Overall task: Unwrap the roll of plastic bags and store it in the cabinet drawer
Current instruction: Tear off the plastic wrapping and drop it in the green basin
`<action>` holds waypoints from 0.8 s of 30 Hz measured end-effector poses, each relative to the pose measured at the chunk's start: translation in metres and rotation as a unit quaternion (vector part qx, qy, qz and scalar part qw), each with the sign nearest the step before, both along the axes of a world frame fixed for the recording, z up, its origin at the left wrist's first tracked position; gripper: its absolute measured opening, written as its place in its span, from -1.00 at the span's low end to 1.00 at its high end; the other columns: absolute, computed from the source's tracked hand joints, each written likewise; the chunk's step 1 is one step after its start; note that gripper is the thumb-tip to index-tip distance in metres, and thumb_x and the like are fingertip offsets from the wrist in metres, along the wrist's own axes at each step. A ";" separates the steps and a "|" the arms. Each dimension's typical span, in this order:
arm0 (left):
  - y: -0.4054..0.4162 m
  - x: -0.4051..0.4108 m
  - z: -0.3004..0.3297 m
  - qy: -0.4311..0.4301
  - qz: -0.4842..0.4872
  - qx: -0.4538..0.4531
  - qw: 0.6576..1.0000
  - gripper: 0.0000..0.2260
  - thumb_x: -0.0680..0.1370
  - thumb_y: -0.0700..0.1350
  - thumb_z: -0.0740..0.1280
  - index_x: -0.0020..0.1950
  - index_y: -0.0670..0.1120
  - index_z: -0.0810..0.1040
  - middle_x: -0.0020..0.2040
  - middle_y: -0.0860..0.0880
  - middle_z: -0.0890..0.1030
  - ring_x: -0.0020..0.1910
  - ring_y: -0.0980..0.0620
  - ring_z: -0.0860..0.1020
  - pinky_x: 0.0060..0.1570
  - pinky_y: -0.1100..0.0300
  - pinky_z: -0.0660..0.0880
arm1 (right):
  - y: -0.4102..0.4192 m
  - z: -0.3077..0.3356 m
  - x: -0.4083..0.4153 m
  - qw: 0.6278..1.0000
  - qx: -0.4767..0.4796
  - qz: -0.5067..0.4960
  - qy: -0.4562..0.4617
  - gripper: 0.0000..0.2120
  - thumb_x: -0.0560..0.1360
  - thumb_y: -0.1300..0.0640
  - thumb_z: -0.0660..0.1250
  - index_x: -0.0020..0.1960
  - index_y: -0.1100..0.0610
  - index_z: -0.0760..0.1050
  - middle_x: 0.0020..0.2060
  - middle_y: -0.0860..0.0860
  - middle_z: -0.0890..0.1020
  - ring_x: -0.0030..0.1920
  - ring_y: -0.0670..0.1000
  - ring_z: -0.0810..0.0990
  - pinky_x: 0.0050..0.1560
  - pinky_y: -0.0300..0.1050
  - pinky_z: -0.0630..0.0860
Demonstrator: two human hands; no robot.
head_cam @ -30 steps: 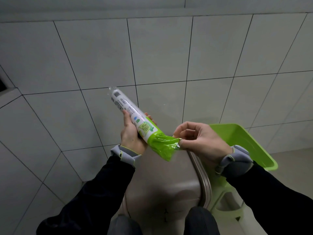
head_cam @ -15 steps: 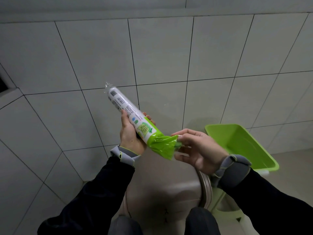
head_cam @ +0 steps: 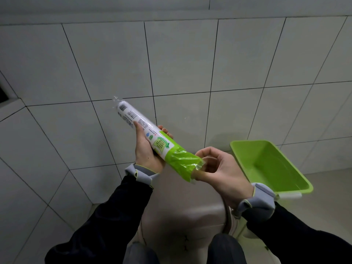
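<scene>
Left hand (head_cam: 147, 152) grasps the wrapped roll (head_cam: 152, 139); right hand (head_cam: 222, 171) pinches its loose green wrapper (head_cam: 182, 163), near end.

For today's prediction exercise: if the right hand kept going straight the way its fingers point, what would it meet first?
The crumpled green end of the roll: the right hand already pinches its wrapper there. Exact contact depth is unclear.

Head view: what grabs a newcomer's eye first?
The roll of plastic bags at center, tilted, still in its clear wrapper, gripped by the left hand. The right hand pinches the wrapper's crumpled green lower end. A bright green bin sits at right against the grey tiled wall.
</scene>
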State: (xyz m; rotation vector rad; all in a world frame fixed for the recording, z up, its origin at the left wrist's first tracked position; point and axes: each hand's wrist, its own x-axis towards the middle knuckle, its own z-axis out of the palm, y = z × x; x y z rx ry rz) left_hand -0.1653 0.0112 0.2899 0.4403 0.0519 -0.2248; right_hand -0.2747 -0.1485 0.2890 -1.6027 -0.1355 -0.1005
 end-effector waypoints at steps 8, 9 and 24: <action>0.003 0.003 -0.001 0.000 -0.017 -0.016 1.000 -0.44 0.46 0.40 0.22 -0.15 -0.15 0.45 -0.32 -0.06 0.53 -0.39 -0.02 0.55 -0.33 0.21 0.55 | 0.008 0.005 -0.006 0.969 0.233 0.016 0.077 -0.95 0.34 0.17 0.42 -0.22 0.14 0.64 -0.24 0.12 0.65 -0.35 0.01 0.57 -0.26 -0.11 0.60; 0.003 0.003 -0.001 0.001 -0.019 -0.019 1.000 -0.44 0.46 0.39 0.22 -0.15 -0.15 0.45 -0.32 -0.06 0.53 -0.39 -0.02 0.55 -0.33 0.22 0.55 | 0.008 0.005 -0.005 0.967 0.240 0.015 0.084 -0.93 0.38 0.19 0.40 -0.23 0.16 0.65 -0.23 0.13 0.67 -0.36 0.01 0.58 -0.27 -0.11 0.61; 0.003 0.003 -0.006 0.033 -0.022 -0.035 0.999 -0.45 0.49 0.35 0.21 -0.13 -0.18 0.46 -0.28 -0.09 0.51 -0.41 -0.04 0.57 -0.38 0.22 0.55 | 0.005 0.010 -0.006 0.998 0.006 -0.032 -0.052 -0.89 0.47 0.26 0.42 -0.16 0.32 0.58 -0.35 0.23 0.68 -0.37 0.11 0.67 -0.31 -0.09 0.62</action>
